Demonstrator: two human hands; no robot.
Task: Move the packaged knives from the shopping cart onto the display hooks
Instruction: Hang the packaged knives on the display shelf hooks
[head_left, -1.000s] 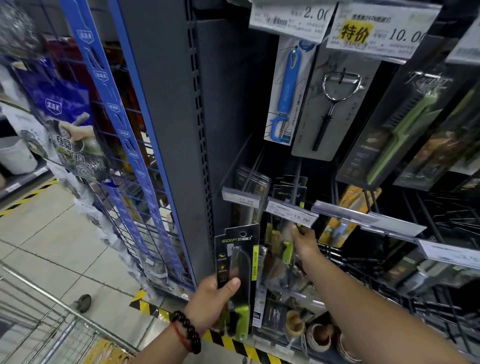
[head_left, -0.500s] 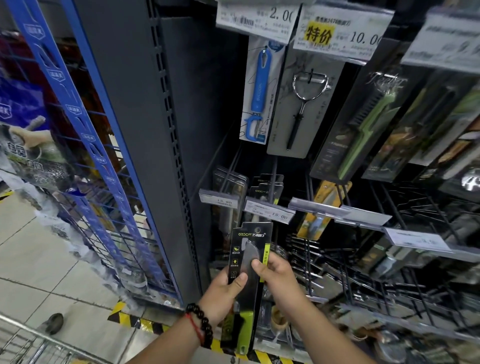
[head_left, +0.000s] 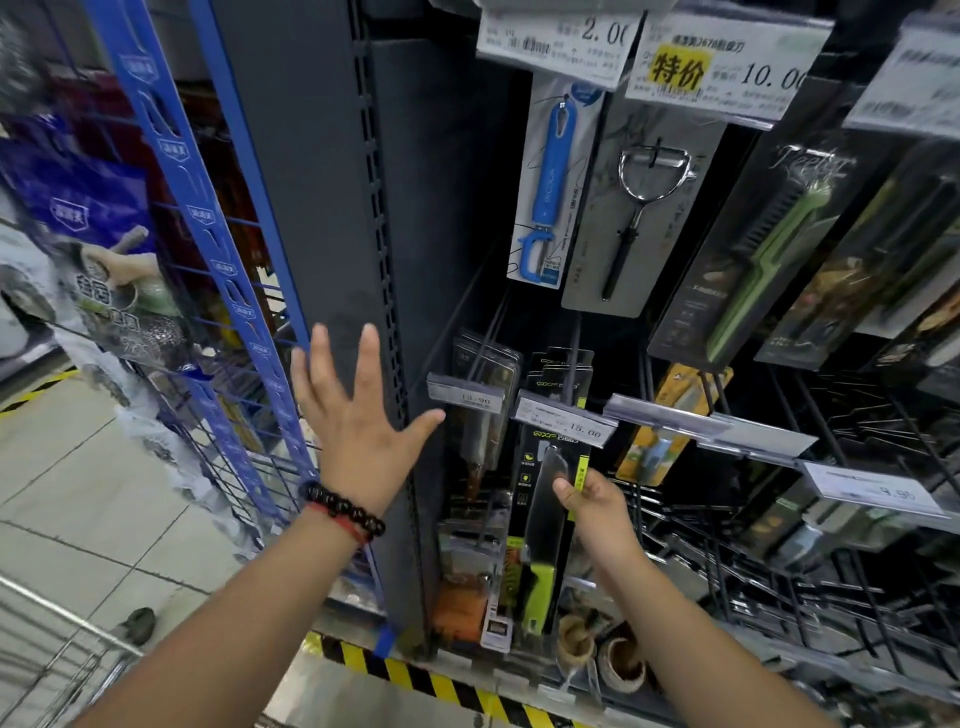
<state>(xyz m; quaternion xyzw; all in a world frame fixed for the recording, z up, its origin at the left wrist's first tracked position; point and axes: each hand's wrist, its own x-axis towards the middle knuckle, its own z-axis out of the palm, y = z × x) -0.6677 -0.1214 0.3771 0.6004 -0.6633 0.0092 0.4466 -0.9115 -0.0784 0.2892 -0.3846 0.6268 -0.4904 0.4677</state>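
Observation:
A packaged knife (head_left: 543, 525) with a dark blade and a lime-green handle on a black card hangs upright below the 15.00 price tag (head_left: 566, 423); its top is tucked behind that tag. My right hand (head_left: 595, 512) pinches the card's right edge at mid-height. Behind the tag, more of the same packs (head_left: 563, 371) hang on the display hook. My left hand (head_left: 358, 410) is raised with its fingers spread wide, holding nothing, in front of the grey shelf upright (head_left: 332, 218). A corner of the wire shopping cart (head_left: 47, 654) shows at the bottom left.
Peelers on cards (head_left: 641, 208) hang on the row above. Bare wire hooks (head_left: 831, 519) fill the right side. A blue wire rack (head_left: 208, 291) stands to the left of the upright. Yellow-black hazard tape (head_left: 415, 675) marks the shelf base.
My left hand has let go of the knife pack and lifted up and left, fingers spread. The pack has risen until its top is behind the 15.00 tag, held by my right hand alone.

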